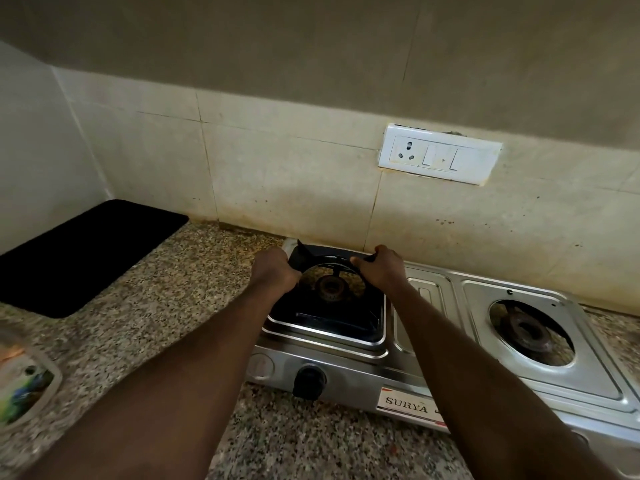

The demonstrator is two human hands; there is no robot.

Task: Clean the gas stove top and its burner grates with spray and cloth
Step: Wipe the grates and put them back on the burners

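Note:
A steel two-burner gas stove (346,372) sits on the speckled granite counter against the tiled wall. Over its left burner (330,289) lies a black square burner grate (329,320), its far edge tilted up. My left hand (273,270) grips the grate's far left side and my right hand (381,266) grips its far right side. The right burner (530,332) is bare, with no grate on it. A black knob (309,382) sits on the stove's front panel. No spray bottle or cloth is in view.
A black mat (83,254) lies on the counter at the far left corner. A plate-like object (24,379) with coloured print pokes in at the left edge. A white socket and switch plate (440,154) is on the wall above the stove.

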